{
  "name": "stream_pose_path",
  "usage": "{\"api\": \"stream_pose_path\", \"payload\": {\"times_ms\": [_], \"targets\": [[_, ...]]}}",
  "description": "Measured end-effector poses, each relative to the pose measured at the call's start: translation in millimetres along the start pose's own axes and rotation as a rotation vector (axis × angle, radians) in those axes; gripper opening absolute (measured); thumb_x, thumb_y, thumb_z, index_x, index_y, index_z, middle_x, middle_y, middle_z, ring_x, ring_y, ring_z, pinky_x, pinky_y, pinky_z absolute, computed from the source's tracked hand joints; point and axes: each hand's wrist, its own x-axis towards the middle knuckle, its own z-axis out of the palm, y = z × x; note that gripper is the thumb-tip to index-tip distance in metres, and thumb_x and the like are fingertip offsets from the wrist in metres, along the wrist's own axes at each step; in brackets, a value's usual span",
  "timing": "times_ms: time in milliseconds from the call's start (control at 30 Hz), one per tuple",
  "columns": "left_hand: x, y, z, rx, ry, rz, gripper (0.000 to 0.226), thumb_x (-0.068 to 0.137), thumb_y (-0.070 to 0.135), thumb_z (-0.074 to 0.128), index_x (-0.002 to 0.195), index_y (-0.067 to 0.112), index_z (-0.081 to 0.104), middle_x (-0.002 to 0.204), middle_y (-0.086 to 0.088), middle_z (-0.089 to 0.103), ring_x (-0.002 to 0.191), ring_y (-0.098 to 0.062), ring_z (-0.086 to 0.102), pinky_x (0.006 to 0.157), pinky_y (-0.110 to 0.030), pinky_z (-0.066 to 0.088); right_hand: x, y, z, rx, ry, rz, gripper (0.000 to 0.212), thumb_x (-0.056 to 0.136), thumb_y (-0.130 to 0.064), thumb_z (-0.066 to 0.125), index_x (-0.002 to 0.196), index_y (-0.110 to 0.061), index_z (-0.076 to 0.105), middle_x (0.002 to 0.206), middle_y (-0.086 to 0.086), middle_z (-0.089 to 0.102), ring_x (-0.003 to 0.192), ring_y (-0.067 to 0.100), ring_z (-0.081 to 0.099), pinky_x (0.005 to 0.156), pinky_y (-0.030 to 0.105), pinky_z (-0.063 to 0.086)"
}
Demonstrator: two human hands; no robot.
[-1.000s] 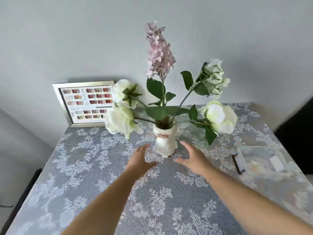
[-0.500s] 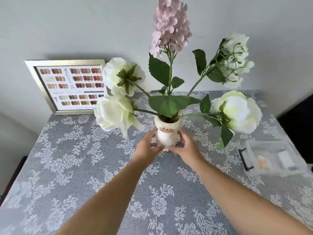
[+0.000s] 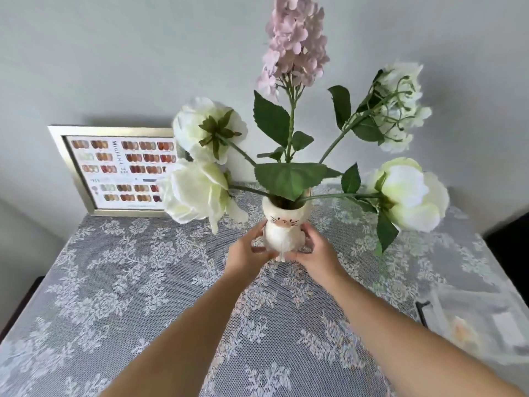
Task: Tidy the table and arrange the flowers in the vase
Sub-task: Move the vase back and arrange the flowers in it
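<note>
Both hands have closed in since 1.0 s ago: then spread and short of the vase, now on it. Left hand [image 3: 248, 251] wraps the vase's left flank, fingers curled; right hand [image 3: 314, 252] mirrors it on the right, so the 2 press the vase [image 3: 284, 228] between them. Vase sits at frame centre on the lace table [image 3: 120, 282], base touching or just off the cloth; cannot tell which. 5 flowers [image 3: 294, 44] are already in it, stems splaying left, up and right.

Step in hand, judged: positioning the filled vase. Next move calls for an upright, slow shift; the blooms look top-heavy. Frame [image 3: 114, 170] upper left; pouch [image 3: 481, 325] lower right, untidied.
</note>
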Motion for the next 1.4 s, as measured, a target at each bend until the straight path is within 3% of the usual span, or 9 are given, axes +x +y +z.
{"api": "stream_pose_path", "payload": {"times_ms": [267,400,533,667,833,933,1067,1233,1400], "targets": [[53.3,21.7,-6.2,0.021,0.027,0.033,0.072,0.072,0.007,0.076,0.133,0.033,0.047,0.111,0.02,0.058,0.083,-0.013,0.071,0.078,-0.041,0.059,58.6,-18.4,-7.7,-0.007,0.013,-0.02,0.086,0.063,-0.019,0.082,0.137,-0.024,0.038,0.126,-0.002,0.056,0.112,0.014,0.052,0.093,0.033,0.043],[69.8,26.9,-5.1,0.046,0.027,0.015,0.067,0.074,0.013,0.076,0.131,0.033,0.049,0.115,0.023,0.061,0.076,0.002,0.068,0.053,-0.014,0.049,82.5,-15.2,-8.2,-0.037,0.004,-0.014,0.088,0.061,-0.02,0.083,0.137,-0.028,0.038,0.127,-0.001,0.057,0.114,0.016,0.053,0.092,0.033,0.044],[82.1,27.5,-3.4,0.041,0.039,0.024,0.07,0.075,0.012,0.075,0.135,0.032,0.043,0.119,0.021,0.055,0.075,0.004,0.066,0.047,-0.011,0.047,98.1,-14.4,-7.8,-0.062,0.002,0.001,0.087,0.063,-0.02,0.082,0.137,-0.027,0.038,0.124,-0.003,0.058,0.108,0.014,0.054,0.086,0.027,0.044],[89.4,21.9,-3.1,0.034,0.033,0.009,0.071,0.074,0.008,0.075,0.134,0.03,0.045,0.124,0.012,0.058,0.08,-0.004,0.069,0.058,-0.017,0.053,105.1,-6.3,-6.3,-0.047,-0.025,0.014,0.086,0.06,-0.02,0.083,0.134,-0.028,0.04,0.124,-0.002,0.06,0.108,0.014,0.057,0.09,0.033,0.049],[90.5,19.7,-1.7,0.055,0.039,0.0,0.074,0.074,0.011,0.075,0.136,0.033,0.041,0.119,0.02,0.057,0.08,-0.001,0.068,0.061,-0.016,0.052,106.9,-5.1,-6.3,-0.039,-0.04,0.036,0.086,0.06,-0.019,0.083,0.134,-0.027,0.039,0.125,-0.001,0.059,0.107,0.013,0.056,0.089,0.032,0.049],[90.1,19.1,0.3,0.069,0.035,-0.007,0.074,0.076,0.014,0.074,0.137,0.035,0.038,0.108,0.023,0.059,0.082,-0.01,0.07,0.067,-0.03,0.059,105.4,-7.6,-5.3,-0.078,-0.028,0.022,0.086,0.061,-0.025,0.083,0.135,-0.027,0.038,0.125,-0.002,0.058,0.109,0.016,0.055,0.09,0.033,0.048],[83.7,22.6,-0.6,0.096,0.01,-0.032,0.082,0.078,0.011,0.073,0.141,0.038,0.029,0.136,0.007,0.051,0.109,-0.016,0.061,0.083,-0.038,0.057,95.7,-16.9,-4.6,-0.1,-0.016,0.028,0.089,0.063,-0.031,0.081,0.138,-0.031,0.033,0.131,-0.003,0.054,0.114,0.018,0.053,0.091,0.039,0.048],[50.5,29.2,-10.6,0.206,0.075,-0.013,0.074,0.08,0.018,0.071,0.143,0.027,0.031,0.138,0.0,0.049,0.118,-0.015,0.054,0.093,-0.03,0.049,59.6,-35.7,-14.9,-0.096,0.065,0.031,0.081,0.073,-0.026,0.075,0.141,-0.029,0.031,0.146,0.001,0.038,0.129,0.024,0.041,0.098,0.04,0.04],[-1.0,36.0,-21.8,0.233,0.143,0.053,0.058,0.081,0.018,0.07,0.133,0.025,0.046,0.127,0.003,0.058,0.108,-0.01,0.058,0.095,-0.031,0.05,-1.9,-53.3,-10.1,-0.106,0.131,-0.057,0.059,0.077,-0.027,0.069,0.131,-0.027,0.046,0.134,0.0,0.051,0.11,0.016,0.057,0.087,0.023,0.047]]}}
